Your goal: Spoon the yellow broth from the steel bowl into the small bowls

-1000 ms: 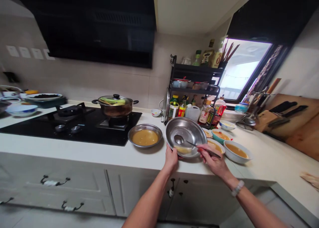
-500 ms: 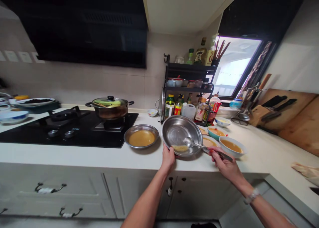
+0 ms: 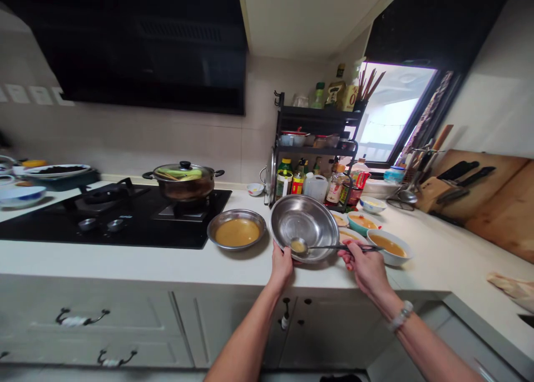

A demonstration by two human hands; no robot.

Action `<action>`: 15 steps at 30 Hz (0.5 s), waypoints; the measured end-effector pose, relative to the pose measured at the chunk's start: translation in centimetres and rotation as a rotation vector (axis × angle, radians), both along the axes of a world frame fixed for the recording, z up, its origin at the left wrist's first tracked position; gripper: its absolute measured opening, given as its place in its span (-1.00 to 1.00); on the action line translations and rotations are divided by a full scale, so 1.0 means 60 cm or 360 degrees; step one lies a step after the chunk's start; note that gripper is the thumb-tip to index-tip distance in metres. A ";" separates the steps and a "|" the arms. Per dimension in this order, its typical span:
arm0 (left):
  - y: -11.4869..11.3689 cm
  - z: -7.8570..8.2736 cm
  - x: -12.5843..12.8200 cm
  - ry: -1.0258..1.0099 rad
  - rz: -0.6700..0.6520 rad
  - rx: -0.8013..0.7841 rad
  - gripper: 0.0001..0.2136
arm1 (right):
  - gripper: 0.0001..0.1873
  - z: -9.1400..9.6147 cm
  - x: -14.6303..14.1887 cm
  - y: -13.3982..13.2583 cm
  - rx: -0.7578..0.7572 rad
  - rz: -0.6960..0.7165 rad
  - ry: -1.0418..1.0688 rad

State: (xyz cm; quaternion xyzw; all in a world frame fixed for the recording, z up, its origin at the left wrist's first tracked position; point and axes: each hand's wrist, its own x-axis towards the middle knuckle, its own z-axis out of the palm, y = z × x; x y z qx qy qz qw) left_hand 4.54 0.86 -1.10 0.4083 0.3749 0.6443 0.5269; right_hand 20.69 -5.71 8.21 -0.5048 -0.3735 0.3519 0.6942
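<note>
My left hand grips the near left rim of a steel bowl, which is tilted toward me above the counter. My right hand is closed round the dark handle of a ladle. The ladle's head lies low inside the bowl and holds some yellowish-brown liquid. To the left, a shallow steel dish contains the same coloured liquid. Right of the bowl stands a white bowl of brown liquid, partly behind my right hand, beside a teal bowl and other bowls that are partly hidden.
A lidded pot sits on the black gas stove. Behind the bowls is a black rack with bottles. A knife block and cutting boards stand at the right. Plates are at the far left.
The ladle head has moved left and down within the steel bowl and now holds liquid. My right hand has shifted slightly left, while my left hand keeps its hold.
</note>
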 end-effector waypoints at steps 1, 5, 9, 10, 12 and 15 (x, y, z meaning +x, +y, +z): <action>-0.001 0.001 0.000 -0.0018 -0.0007 -0.0004 -0.52 | -0.64 0.005 0.000 0.001 0.0006 0.0004 -0.0015; -0.001 0.002 0.000 -0.0055 -0.0013 -0.0001 -0.51 | -0.62 0.025 0.001 0.006 0.0038 -0.0004 -0.0030; 0.001 0.000 0.002 -0.0054 -0.0022 -0.0021 -0.48 | -0.63 0.051 -0.006 0.016 0.0057 0.0040 0.0053; 0.001 0.000 0.003 -0.0063 -0.0028 -0.0032 -0.47 | -0.64 0.058 -0.011 0.019 0.0065 0.0062 0.0072; 0.001 0.001 0.004 -0.0089 -0.0039 -0.0043 -0.47 | -0.67 0.072 -0.025 0.027 0.0092 0.0107 0.0084; 0.000 0.004 0.004 -0.0116 -0.0033 -0.0039 -0.47 | -0.70 0.088 -0.061 0.042 0.0134 0.0166 0.0074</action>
